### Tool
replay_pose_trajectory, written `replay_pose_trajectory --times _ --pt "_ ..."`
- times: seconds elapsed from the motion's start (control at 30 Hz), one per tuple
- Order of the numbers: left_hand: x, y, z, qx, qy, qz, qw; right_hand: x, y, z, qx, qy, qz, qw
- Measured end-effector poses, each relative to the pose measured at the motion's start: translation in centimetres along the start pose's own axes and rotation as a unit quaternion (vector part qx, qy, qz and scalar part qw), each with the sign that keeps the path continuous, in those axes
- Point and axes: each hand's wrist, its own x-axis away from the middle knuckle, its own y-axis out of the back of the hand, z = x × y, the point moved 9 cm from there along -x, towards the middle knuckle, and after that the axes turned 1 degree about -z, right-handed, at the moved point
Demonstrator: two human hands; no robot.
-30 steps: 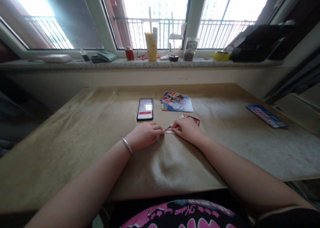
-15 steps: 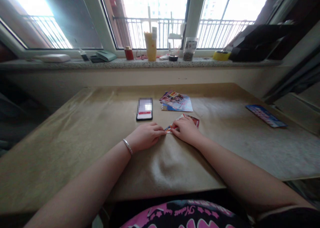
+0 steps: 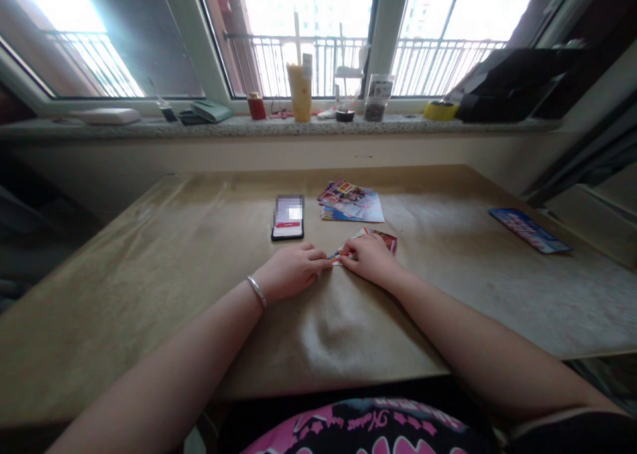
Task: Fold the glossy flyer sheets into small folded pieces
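A small piece of colourful printed paper with red and white parts lies on the table in front of me, mostly covered by my right hand. My right hand presses on it with curled fingers, the thumb and fingertips at its left end. My left hand, with a silver bracelet at the wrist, has its fingers together and touching the paper's left tip. The paper looks folded to a narrow point between the two hands. Just beyond lie several printed paper sheets in a loose pile.
A phone lies left of the pile. At the far right is a blue printed strip. The windowsill behind holds a yellow drink cup, a red jar, clear cups, yellow tape and a black bag.
My left hand has shifted slightly to the right along the paper's tip. My right hand and the other things stay where they were.
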Motion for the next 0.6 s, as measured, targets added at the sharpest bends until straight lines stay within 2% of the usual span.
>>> replay_pose_trajectory --times 0.23,0.6 --pt "-0.15 0.02 -0.36 -0.03 -0.013 0.017 0.999 0.02 -0.05 -0.07 0.005 -0.005 0.004 1.0" --pt "-0.05 -0.01 0.2 -0.012 -0.009 0.036 0.999 0.01 -0.05 -0.02 -0.003 0.0 0.002 1.0"
